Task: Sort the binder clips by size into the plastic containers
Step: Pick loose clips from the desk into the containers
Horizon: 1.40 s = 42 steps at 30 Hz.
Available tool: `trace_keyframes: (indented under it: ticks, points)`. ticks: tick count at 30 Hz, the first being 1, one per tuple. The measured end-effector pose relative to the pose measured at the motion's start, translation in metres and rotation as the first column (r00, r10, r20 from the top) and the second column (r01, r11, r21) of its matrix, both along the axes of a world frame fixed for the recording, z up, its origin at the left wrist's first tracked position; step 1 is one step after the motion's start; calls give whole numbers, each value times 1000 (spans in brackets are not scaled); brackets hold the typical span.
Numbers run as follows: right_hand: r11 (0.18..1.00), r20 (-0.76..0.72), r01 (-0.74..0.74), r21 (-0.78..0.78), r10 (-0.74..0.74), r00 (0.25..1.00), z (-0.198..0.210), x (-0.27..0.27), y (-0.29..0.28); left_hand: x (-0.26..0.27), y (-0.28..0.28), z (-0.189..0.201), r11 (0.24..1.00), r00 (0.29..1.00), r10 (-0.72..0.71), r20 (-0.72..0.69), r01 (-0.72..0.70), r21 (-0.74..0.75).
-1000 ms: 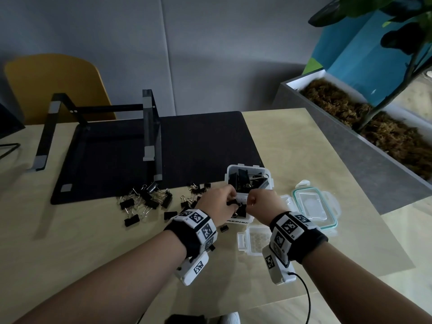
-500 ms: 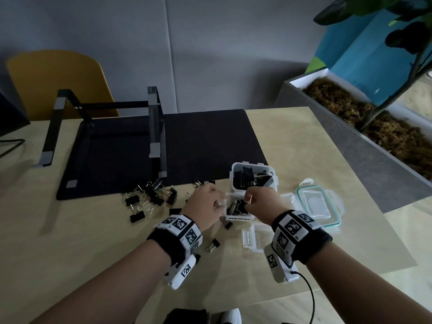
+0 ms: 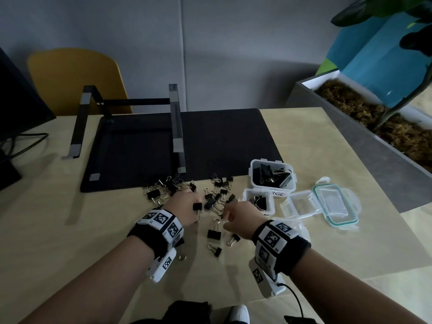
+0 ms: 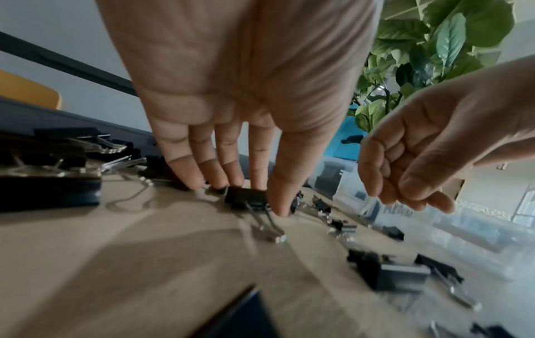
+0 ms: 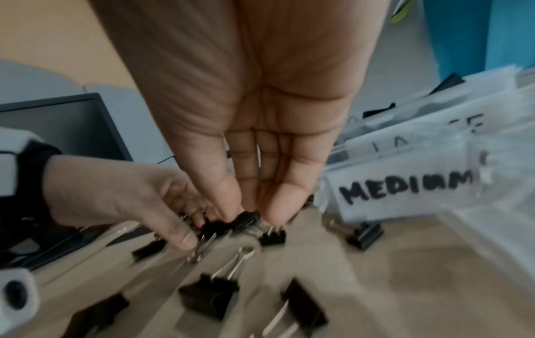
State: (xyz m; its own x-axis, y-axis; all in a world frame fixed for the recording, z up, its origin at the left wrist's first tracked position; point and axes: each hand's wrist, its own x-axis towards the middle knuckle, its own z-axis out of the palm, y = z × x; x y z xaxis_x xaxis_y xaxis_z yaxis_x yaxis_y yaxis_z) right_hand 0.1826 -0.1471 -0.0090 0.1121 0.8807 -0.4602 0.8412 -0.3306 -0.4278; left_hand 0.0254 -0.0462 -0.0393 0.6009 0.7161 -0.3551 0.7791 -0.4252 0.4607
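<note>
Three open plastic containers in a cluster right of centre: far one labelled LARGE [image 3: 272,176] with a heap of big black clips inside, middle one labelled MEDIUM [image 3: 258,202] with a few clips, nearest one [image 3: 292,226] mostly hidden behind right wrist, contents not readable. Two lids loose on table: small clear lid [image 3: 301,204], larger teal-rimmed lid [image 3: 335,203] to its right. Loose binder clips [image 3: 217,195] scattered on the table between the mat's near edge and the hands, roughly twenty or more, exact count not possible; three more [image 3: 214,233] near side, between the wrists.

Left hand [image 3: 184,209] palm down over left part of the pile, fingers extended downward, thumb and fingertips closed around one black clip [image 4: 246,197] that sits on the table, wire handles pointing toward wrist. Right hand [image 3: 240,218] just right of it, hands near but apart, fingers curled down onto the clips; thumb and fingers pinching at a small black clip [image 5: 246,219], blurred, firm hold or mere touch cannot tell.

Around: black desk mat [image 3: 222,146] far side, black metal stand [image 3: 131,127] on it, yellow chair [image 3: 77,80] behind, dark monitor [image 3: 16,108] far left, planter box with plant [image 3: 374,118] right. Wooden table [image 3: 70,230] under all. Right wrist band blocks nearest container; left fingers cover several clips.
</note>
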Motion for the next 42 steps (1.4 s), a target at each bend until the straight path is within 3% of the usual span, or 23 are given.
trace_keyframes:
  ticks: [6, 15, 19, 24, 30, 36, 42]
  points:
    - [995, 83, -86, -46, 90, 992, -20, -31, -6, -2, -4, -7, 995, 1000, -28, 5, 27, 94]
    - [1000, 38, -1, -24, 2, 999, -12, -27, -2, -2, -3, -2, 997, 992, 49, 114, -56, 61]
    - [999, -29, 30, 21, -29, 999, 2, -14, 0, 3, -2, 6, 998, 984, 56, 171, -59, 9]
    - [990, -3, 56, 126, -56, 998, 21, 25, -4, 26, -3, 19, 997, 968, 72, 241, -64, -44]
    - [995, 137, 50, 84, -62, 989, 26, 73, -13, 50, -9, 29, 997, 957, 73, 280, -69, -23]
    - [998, 212, -11, 56, -1, 977, 20, 88, -19, 77, -17, 41, 997, 962, 71, 265, -69, -17]
    - [986, 189, 135, 102, -153, 970, 18, 90, -25, 111, -35, 39, 999, 960, 48, 276, -45, -17]
